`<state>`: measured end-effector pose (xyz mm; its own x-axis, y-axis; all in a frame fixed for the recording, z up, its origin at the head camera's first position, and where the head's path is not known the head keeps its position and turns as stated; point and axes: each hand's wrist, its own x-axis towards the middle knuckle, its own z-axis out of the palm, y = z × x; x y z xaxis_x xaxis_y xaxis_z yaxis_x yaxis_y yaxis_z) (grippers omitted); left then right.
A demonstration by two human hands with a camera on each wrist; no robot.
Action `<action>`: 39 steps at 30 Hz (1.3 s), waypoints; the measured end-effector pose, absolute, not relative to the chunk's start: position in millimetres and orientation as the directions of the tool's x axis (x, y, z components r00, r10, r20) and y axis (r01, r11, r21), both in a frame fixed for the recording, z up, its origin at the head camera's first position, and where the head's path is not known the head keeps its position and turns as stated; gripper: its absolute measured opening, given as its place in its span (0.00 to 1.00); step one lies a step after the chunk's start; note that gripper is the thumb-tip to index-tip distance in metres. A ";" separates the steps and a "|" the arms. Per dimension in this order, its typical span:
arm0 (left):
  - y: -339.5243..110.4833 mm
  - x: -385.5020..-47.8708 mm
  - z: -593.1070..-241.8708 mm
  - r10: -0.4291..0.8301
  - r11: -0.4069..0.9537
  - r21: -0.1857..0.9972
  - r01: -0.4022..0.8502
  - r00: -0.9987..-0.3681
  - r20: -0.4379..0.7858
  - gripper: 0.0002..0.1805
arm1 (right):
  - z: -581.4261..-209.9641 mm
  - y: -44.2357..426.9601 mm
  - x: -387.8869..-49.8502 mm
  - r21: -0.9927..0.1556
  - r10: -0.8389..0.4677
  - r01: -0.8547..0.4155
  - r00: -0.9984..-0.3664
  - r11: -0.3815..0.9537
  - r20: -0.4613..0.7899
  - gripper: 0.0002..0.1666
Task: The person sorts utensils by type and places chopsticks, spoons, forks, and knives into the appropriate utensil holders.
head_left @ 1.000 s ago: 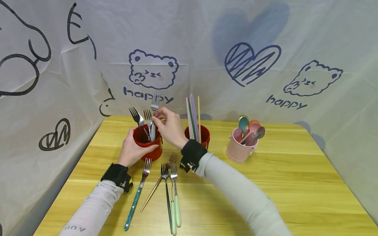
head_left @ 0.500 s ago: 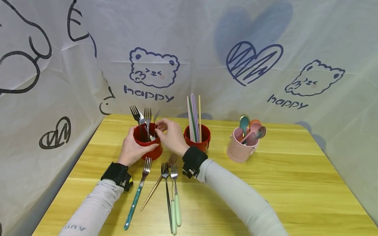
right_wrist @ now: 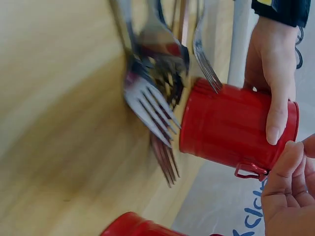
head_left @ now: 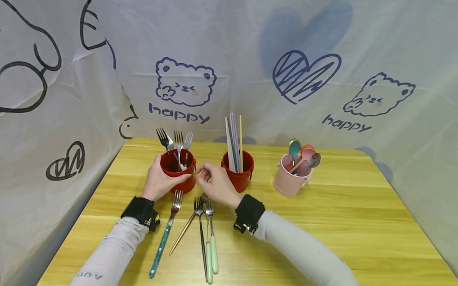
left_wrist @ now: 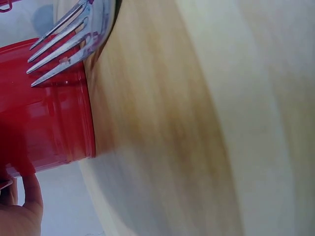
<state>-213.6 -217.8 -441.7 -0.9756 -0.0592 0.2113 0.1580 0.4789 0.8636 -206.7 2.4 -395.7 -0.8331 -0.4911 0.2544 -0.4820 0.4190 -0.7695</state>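
My left hand (head_left: 157, 180) grips the left red bucket (head_left: 187, 184), thumb across its near side below the rim. Several forks stand tines-up in it, among them a black fork (head_left: 162, 138) and a silver fork (head_left: 188, 140) at the right. Just right of the bucket, my right hand (head_left: 219, 183) has its fingers loosely curled with nothing seen in them. Its fingertips are close to the rim in the right wrist view; whether they touch it I cannot tell. In front lie a teal-handled fork (head_left: 165, 240), a gold-handled fork (head_left: 183, 232), a black fork (head_left: 202, 232) and green-handled forks (head_left: 214, 254).
A second red bucket (head_left: 240, 182) with several chopstick-like sticks (head_left: 234, 147) stands behind my right hand. Farther right is a pink bucket (head_left: 288, 182) holding several spoons (head_left: 307, 154). White cloth with drawings (head_left: 250, 87) hangs behind the wooden table (head_left: 340, 222).
My right hand lowered a silver fork into the left red bucket, let it go, and moved out to the right and down. My left hand has kept its grip on the bucket.
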 end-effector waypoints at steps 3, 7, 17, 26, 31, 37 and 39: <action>-217.9 -214.1 -442.8 -0.058 0.483 0.860 0.162 -0.975 0.216 0.49 | -400.7 9.9 -199.2 -0.768 -0.527 -0.478 -0.821 0.425 0.220 0.09; -217.8 -214.6 -442.4 -0.058 0.485 0.859 0.165 -0.974 0.220 0.50 | -407.5 19.1 -188.8 -0.755 -0.599 -0.474 -0.789 0.453 0.136 0.09; -218.4 -215.9 -441.8 -0.053 0.488 0.859 0.154 -0.977 0.205 0.50 | -423.0 39.2 -165.0 -0.715 -0.702 -0.454 -0.709 0.532 -0.072 0.10; -218.8 -215.4 -441.1 -0.053 0.488 0.861 0.146 -0.979 0.196 0.50 | -431.3 55.6 -146.7 -0.701 -0.749 -0.468 -0.647 0.538 -0.144 0.10; -218.9 -215.4 -441.0 -0.052 0.488 0.861 0.146 -0.979 0.196 0.50 | -431.0 59.6 -140.4 -0.731 -0.765 -0.437 -0.620 0.524 -0.177 0.07; -218.9 -215.2 -440.5 -0.051 0.485 0.862 0.149 -0.979 0.198 0.50 | -431.3 57.9 -138.1 -0.760 -0.781 -0.422 -0.599 0.494 -0.175 0.04; -218.8 -215.0 -440.5 -0.052 0.485 0.862 0.146 -0.979 0.195 0.50 | -431.9 56.9 -137.6 -0.754 -0.782 -0.428 -0.597 0.498 -0.177 0.04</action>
<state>-215.0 -218.8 -440.5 -0.9795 -0.0519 0.1948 0.1458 0.4847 0.8624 -137.6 56.9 -431.9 -0.5972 -0.7823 -0.1773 -0.4279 0.4976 -0.7545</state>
